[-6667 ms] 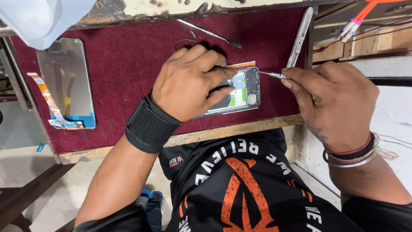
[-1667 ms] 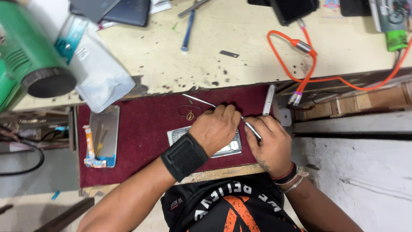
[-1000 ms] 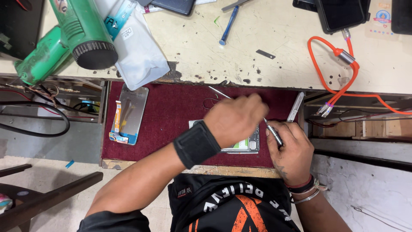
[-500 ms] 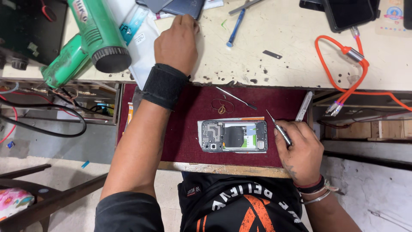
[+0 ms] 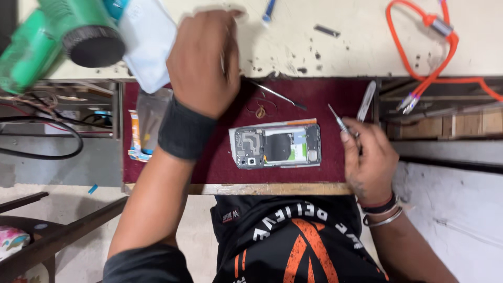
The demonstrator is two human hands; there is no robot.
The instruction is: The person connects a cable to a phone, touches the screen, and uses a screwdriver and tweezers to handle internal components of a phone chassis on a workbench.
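Opened smartphone (image 5: 276, 146) lying unheld on maroon mat (image 5: 325, 99). Left hand (image 5: 203, 60) raised over bench, grip unreadable. Right hand (image 5: 367, 157) pinching screwdriver (image 5: 338, 119) beside phone; could slip, scratching exposed board.

- In front of you a maroon mat (image 5: 335, 105) covers the lower wooden shelf (image 5: 262, 188).
- On the mat lie an opened phone (image 5: 276, 146), a thin metal probe (image 5: 276, 95), a flat metal pry tool (image 5: 365, 100) and a phone panel (image 5: 148, 121) at its left end.
- Your cream benchtop (image 5: 356, 52) carries a green heat gun (image 5: 63, 39), an orange cable (image 5: 419, 52) and a small dark strip (image 5: 327, 30).
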